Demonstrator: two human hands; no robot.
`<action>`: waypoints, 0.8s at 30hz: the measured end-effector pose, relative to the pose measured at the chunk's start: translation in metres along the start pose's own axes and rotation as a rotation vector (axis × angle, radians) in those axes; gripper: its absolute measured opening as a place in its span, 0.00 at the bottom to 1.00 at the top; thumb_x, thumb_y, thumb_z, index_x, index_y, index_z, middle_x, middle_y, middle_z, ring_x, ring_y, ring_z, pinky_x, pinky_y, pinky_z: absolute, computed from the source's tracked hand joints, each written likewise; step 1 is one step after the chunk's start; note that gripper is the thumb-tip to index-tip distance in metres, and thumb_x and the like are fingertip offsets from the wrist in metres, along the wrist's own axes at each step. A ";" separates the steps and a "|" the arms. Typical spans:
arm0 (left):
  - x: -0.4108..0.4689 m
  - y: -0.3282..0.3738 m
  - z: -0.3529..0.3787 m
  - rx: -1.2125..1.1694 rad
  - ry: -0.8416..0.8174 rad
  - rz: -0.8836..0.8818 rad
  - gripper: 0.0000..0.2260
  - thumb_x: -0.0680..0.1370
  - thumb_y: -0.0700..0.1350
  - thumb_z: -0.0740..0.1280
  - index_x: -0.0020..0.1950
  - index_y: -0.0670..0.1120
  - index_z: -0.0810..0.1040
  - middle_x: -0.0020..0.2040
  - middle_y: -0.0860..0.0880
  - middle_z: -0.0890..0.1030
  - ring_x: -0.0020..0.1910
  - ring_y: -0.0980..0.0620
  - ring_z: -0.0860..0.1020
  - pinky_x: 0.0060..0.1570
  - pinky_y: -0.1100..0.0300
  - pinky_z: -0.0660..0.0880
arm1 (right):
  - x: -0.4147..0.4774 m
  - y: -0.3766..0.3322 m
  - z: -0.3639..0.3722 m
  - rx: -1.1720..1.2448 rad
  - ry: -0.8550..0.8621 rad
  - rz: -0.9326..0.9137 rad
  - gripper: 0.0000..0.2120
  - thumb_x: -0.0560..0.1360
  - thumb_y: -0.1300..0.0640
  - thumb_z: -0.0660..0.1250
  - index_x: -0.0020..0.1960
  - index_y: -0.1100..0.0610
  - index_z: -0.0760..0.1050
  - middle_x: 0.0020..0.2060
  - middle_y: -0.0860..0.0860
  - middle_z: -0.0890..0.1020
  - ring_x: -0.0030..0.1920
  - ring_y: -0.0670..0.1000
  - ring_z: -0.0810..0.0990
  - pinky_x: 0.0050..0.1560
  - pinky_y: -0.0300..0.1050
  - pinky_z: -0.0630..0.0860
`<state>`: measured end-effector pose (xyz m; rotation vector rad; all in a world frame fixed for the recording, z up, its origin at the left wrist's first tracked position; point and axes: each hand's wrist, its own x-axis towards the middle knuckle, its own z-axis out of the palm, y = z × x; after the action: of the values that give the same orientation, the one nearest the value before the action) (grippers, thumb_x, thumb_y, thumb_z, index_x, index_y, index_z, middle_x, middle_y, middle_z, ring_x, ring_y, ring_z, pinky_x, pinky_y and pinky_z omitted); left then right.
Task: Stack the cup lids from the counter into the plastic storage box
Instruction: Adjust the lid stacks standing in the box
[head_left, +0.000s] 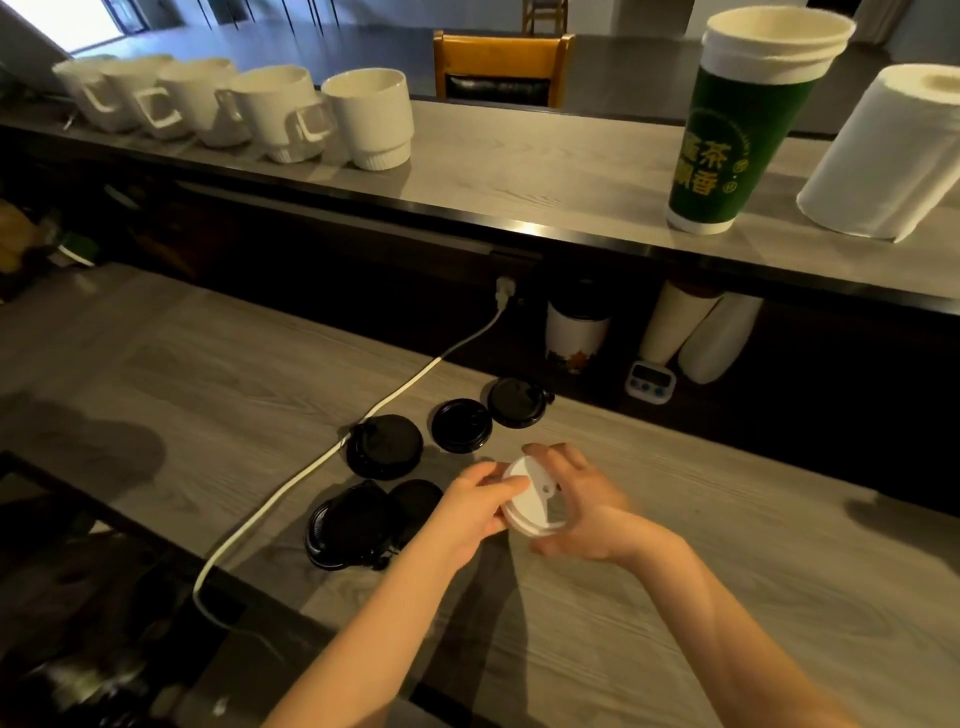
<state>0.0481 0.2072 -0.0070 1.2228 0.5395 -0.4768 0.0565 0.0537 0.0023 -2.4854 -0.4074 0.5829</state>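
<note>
A white cup lid (535, 500) is held tilted just above the grey wood counter (727, 561). My left hand (475, 512) grips its left edge with thumb on top. My right hand (582, 506) curls around its right side, fingers behind the rim. Several black lids lie on the counter to the left: one at the back (517, 402), one beside it (461, 425), one over the cable (384, 447), and a loose pile (353, 525) near my left wrist. No plastic storage box is plainly visible.
A white power cable (322, 462) runs across the counter from a wall plug. On the raised shelf stand white mugs (291, 111), a green paper cup stack (737, 124) and a paper towel roll (893, 156). A timer (650, 383) and cup stacks sit under the shelf.
</note>
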 end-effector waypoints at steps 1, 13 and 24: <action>0.002 0.002 -0.002 -0.009 0.014 -0.010 0.13 0.76 0.38 0.68 0.57 0.46 0.69 0.54 0.45 0.77 0.53 0.46 0.77 0.51 0.52 0.76 | 0.003 0.003 0.000 -0.002 0.017 0.008 0.47 0.63 0.52 0.76 0.74 0.44 0.52 0.66 0.45 0.62 0.65 0.50 0.66 0.60 0.41 0.69; 0.114 0.048 -0.030 1.414 0.194 0.224 0.39 0.73 0.49 0.71 0.76 0.43 0.51 0.76 0.44 0.54 0.74 0.43 0.56 0.70 0.50 0.61 | 0.025 0.041 -0.023 0.118 0.238 0.178 0.50 0.63 0.45 0.76 0.76 0.50 0.50 0.68 0.46 0.60 0.64 0.50 0.68 0.59 0.41 0.71; 0.122 0.037 -0.033 1.644 0.254 0.296 0.36 0.72 0.53 0.70 0.74 0.45 0.58 0.74 0.46 0.60 0.72 0.43 0.58 0.69 0.52 0.61 | 0.010 0.059 -0.027 0.243 0.333 0.199 0.49 0.64 0.48 0.76 0.76 0.49 0.51 0.68 0.48 0.62 0.65 0.49 0.67 0.60 0.41 0.71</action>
<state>0.1618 0.2428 -0.0634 2.9090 0.0509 -0.4832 0.0880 -0.0015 -0.0140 -2.3412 0.0386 0.2649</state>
